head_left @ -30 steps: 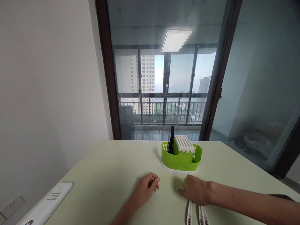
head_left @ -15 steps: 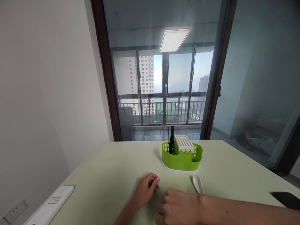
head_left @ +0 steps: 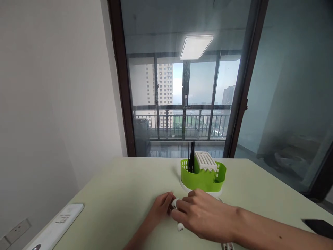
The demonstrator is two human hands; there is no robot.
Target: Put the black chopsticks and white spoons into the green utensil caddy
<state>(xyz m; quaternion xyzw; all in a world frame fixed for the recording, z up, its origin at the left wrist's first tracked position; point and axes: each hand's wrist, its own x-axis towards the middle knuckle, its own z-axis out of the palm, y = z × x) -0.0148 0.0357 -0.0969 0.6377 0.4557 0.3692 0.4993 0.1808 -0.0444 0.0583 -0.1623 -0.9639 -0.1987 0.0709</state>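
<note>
Hands are meeting near the middle of the pale green table (head_left: 117, 194), just this side of the lime green plastic cutlery caddy (head_left: 203, 176) with its white slotted insert and white base tray. The right hand (head_left: 201, 215) is reaching across from the right, fingers curled over something small and white (head_left: 179, 227). Looks like the end of a white plastic spoon, with another white bit poking out between the two hands. The left hand (head_left: 162, 206) is sitting loosely curled on the table, fingertips touching that white piece.

My read: the spoon is being passed or steadied between both hands right in front of the caddy. Getting it into a compartment would call for a lift and a short move toward the far side.

Hard to say much more, honestly. The right hand is covering most of the spoon, so I can't tell how firm the grip is. Black chopsticks (head_left: 191, 156) are standing upright in the caddy's left compartment. More white utensil handles (head_left: 227, 246) are getting cut off at the bottom edge, a dark flat thing (head_left: 318, 227) is clipped at the right, and a white power strip (head_left: 56, 225) is lying near left.
</note>
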